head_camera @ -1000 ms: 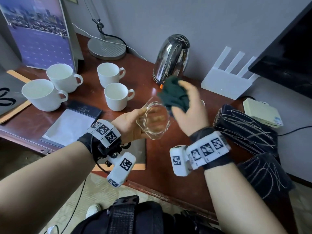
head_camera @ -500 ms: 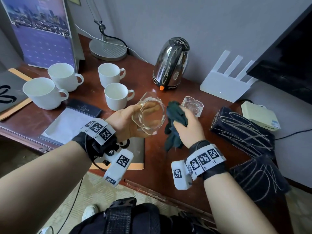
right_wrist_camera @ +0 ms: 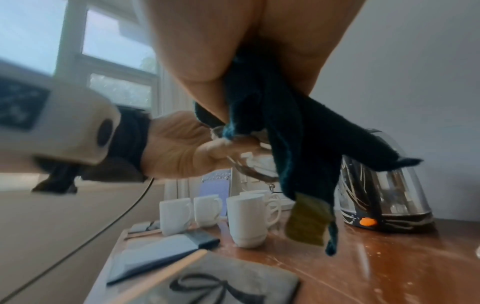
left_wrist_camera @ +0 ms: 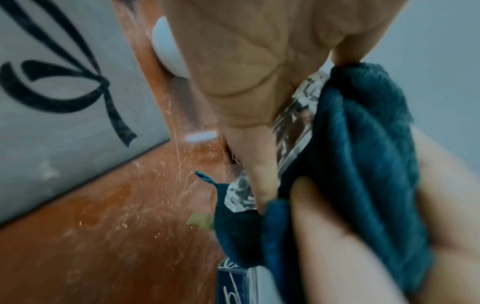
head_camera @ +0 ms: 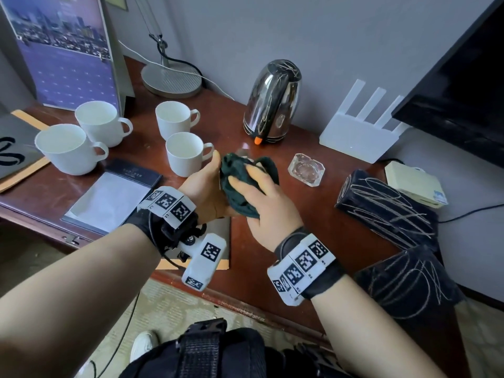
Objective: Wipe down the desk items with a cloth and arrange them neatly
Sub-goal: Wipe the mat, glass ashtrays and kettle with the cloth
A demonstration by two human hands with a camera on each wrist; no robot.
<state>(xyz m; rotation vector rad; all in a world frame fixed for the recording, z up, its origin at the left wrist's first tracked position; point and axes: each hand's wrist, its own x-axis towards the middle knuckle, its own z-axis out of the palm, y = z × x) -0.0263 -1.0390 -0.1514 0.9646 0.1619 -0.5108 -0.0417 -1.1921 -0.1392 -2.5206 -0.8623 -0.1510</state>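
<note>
My left hand (head_camera: 204, 186) grips a clear cut-glass dish (left_wrist_camera: 293, 127) above the middle of the desk. The dark green cloth (head_camera: 237, 175) is wrapped over the dish and hides most of it in the head view. My right hand (head_camera: 259, 192) holds that cloth and presses it against the glass. In the right wrist view the cloth (right_wrist_camera: 291, 144) hangs down from my fingers, with the glass rim (right_wrist_camera: 249, 164) just behind it. A second glass dish (head_camera: 306, 169) sits on the desk to the right.
Several white mugs (head_camera: 188, 154) stand to the left, next to a notepad (head_camera: 109, 197). A steel kettle (head_camera: 272, 102) and a white router (head_camera: 357, 132) are at the back. Black scribbled boxes (head_camera: 387, 208) lie on the right. The wooden desk (head_camera: 313, 222) is dusty.
My right hand has brought the cloth from beside the glass dish onto it. The cloth now covers the dish, which was in plain sight before.
</note>
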